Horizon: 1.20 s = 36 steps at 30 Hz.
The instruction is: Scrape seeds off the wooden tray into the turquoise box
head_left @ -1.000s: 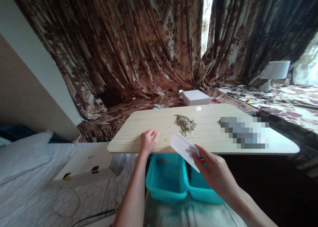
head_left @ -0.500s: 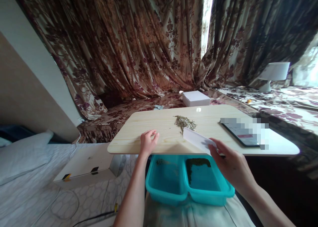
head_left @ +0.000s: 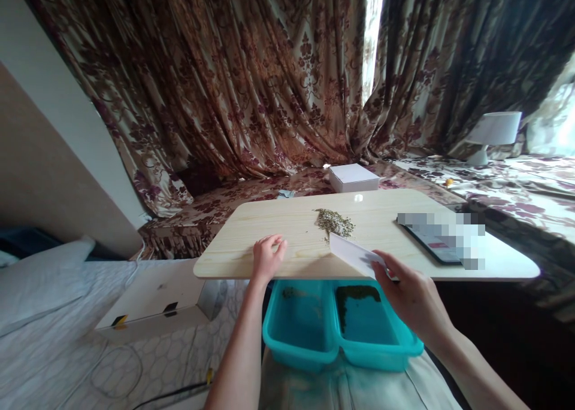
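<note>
My right hand (head_left: pixel 411 287) pinches one end of a stiff white card (head_left: pixel 348 253), held on its long edge over the table's front part. The card's far end is just in front of a pile of small green and pale grains (head_left: pixel 335 223), maybe seeds or beans. Near the front edge my left hand (head_left: pixel 268 255) rests on the light wooden table (head_left: pixel 251 218), fingers loosely bent and thumb apart, nothing in it. Below the edge, a turquoise two-part container (head_left: pixel 299 353) sits on my lap. Dark green grains lie in its right part, a few in its left.
A tablet (head_left: pixel 431 245), partly blurred out, lies on the table's right side. Behind the table stands a white box (head_left: pixel 354 178). To the left a larger white box (head_left: pixel 148 296) and a cable (head_left: pixel 175 392) lie on the bed. A lamp (head_left: pixel 494 131) stands far right.
My right hand and the card have shifted slightly left and toward me. My left hand and the pile look the same.
</note>
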{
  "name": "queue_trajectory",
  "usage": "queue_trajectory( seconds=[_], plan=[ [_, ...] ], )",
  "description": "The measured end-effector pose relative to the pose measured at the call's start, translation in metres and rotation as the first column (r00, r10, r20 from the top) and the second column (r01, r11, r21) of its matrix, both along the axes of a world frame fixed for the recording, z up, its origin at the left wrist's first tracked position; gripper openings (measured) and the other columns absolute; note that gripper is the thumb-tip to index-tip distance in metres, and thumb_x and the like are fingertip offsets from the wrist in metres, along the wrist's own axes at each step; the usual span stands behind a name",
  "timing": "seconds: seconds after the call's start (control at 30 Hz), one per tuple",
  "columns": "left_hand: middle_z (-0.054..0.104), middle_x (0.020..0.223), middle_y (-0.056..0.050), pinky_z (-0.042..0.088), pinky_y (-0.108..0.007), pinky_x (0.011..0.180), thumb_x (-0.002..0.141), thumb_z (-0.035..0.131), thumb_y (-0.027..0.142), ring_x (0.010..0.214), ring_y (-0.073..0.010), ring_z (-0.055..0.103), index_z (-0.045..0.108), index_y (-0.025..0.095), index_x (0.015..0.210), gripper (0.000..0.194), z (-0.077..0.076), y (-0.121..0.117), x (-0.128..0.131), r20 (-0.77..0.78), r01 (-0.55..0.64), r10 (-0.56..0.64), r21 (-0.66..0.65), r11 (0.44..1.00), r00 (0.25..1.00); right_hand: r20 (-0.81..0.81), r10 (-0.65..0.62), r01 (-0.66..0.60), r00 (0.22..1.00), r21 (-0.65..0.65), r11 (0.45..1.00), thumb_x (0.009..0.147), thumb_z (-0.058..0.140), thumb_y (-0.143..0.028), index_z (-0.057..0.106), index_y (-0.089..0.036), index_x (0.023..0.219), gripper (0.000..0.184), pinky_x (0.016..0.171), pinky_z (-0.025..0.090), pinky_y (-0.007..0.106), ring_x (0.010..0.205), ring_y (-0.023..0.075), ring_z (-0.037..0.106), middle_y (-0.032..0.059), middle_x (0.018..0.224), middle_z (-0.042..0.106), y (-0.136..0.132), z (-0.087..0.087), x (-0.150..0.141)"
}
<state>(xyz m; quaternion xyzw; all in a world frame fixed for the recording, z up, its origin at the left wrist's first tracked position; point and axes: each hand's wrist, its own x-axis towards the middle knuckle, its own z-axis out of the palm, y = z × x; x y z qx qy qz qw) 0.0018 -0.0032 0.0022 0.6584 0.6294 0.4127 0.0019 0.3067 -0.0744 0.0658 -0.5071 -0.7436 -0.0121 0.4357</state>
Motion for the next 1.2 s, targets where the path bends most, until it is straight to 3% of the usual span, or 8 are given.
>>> queue_trajectory(
  seconds=[0.2, 0.4, 0.57, 0.63, 0.77, 0.9, 1.2],
  plan=[
    [0.056, 0.119, -0.008, 0.051, -0.041, 0.085, 0.093, 0.054, 0.036, 0.100, -0.0203, 0.058, 0.055, 0.017, 0.119, 0.032, -0.001, 0.001, -0.001, -0.005, -0.002, 0.002, -0.004, 1.000, 1.000, -0.075, 0.142, -0.145, 0.987, -0.043, 0.988, 0.090, 0.044, -0.033, 0.068, -0.023, 0.099, 0.027, 0.051, 0.052, 0.025, 0.058, 0.0180, 0.069, 0.0032, 0.076, 0.075, -0.012, -0.007, -0.025],
    [0.056, 0.119, -0.008, 0.051, -0.041, 0.085, 0.093, 0.054, 0.036, 0.100, -0.0203, 0.058, 0.055, 0.017, 0.118, 0.032, -0.001, 0.000, -0.001, -0.012, -0.010, 0.010, -0.006, 1.000, 1.000, -0.219, 0.285, -0.321, 0.933, -0.147, 0.936, 0.090, 0.047, -0.034, 0.068, -0.021, 0.096, 0.025, 0.054, 0.054, 0.023, 0.059, 0.0161, 0.067, 0.0021, 0.073, 0.074, -0.025, -0.003, -0.040],
    [0.058, 0.116, -0.008, 0.050, -0.041, 0.085, 0.093, 0.054, 0.036, 0.099, -0.0195, 0.058, 0.057, 0.017, 0.115, 0.030, 0.002, -0.002, 0.002, -0.030, 0.000, 0.000, -0.003, 1.000, 1.000, -0.368, 0.152, -0.202, 0.917, -0.099, 0.974, 0.084, 0.055, -0.040, 0.068, -0.021, 0.092, 0.024, 0.062, 0.056, 0.026, 0.069, 0.0190, 0.069, 0.0042, 0.080, 0.074, -0.003, 0.003, -0.002],
    [0.063, 0.109, -0.007, 0.047, -0.042, 0.091, 0.092, 0.055, 0.035, 0.099, -0.0198, 0.059, 0.062, 0.018, 0.106, 0.023, 0.004, -0.003, 0.003, -0.039, 0.005, -0.004, 0.008, 1.000, 0.999, -0.441, 0.092, -0.133, 0.893, -0.064, 0.989, 0.081, 0.057, -0.041, 0.067, -0.020, 0.089, 0.024, 0.070, 0.057, 0.030, 0.076, 0.0212, 0.070, 0.0058, 0.083, 0.075, 0.016, 0.002, 0.021],
    [0.070, 0.093, -0.004, 0.040, -0.042, 0.100, 0.087, 0.056, 0.029, 0.101, -0.0225, 0.060, 0.070, 0.024, 0.087, 0.015, 0.008, -0.005, 0.006, -0.042, -0.003, 0.005, 0.039, 0.999, 0.999, -0.513, 0.052, -0.119, 0.857, -0.099, 0.988, 0.075, 0.062, -0.041, 0.066, -0.019, 0.086, 0.025, 0.072, 0.058, 0.034, 0.077, 0.0232, 0.071, 0.0070, 0.079, 0.075, 0.056, -0.002, 0.055],
    [0.072, 0.093, -0.003, 0.041, -0.040, 0.098, 0.084, 0.056, 0.029, 0.100, -0.0230, 0.062, 0.072, 0.024, 0.085, 0.016, 0.009, -0.005, 0.006, -0.036, 0.000, 0.002, 0.060, 0.998, 0.999, -0.529, 0.019, -0.114, 0.848, -0.146, 0.983, 0.072, 0.061, -0.033, 0.065, -0.019, 0.085, 0.019, 0.076, 0.057, 0.035, 0.080, 0.0230, 0.071, 0.0060, 0.079, 0.074, 0.078, -0.005, 0.062],
    [0.072, 0.093, -0.003, 0.044, -0.037, 0.095, 0.083, 0.055, 0.030, 0.094, -0.0211, 0.064, 0.071, 0.024, 0.085, 0.017, 0.009, -0.005, 0.005, -0.018, 0.012, -0.011, 0.067, 0.998, 1.000, -0.451, 0.057, -0.119, 0.891, -0.110, 0.987, 0.071, 0.054, -0.024, 0.066, -0.017, 0.086, 0.020, 0.076, 0.054, 0.036, 0.080, 0.0222, 0.068, 0.0077, 0.083, 0.074, 0.083, -0.005, 0.056]
  ],
)
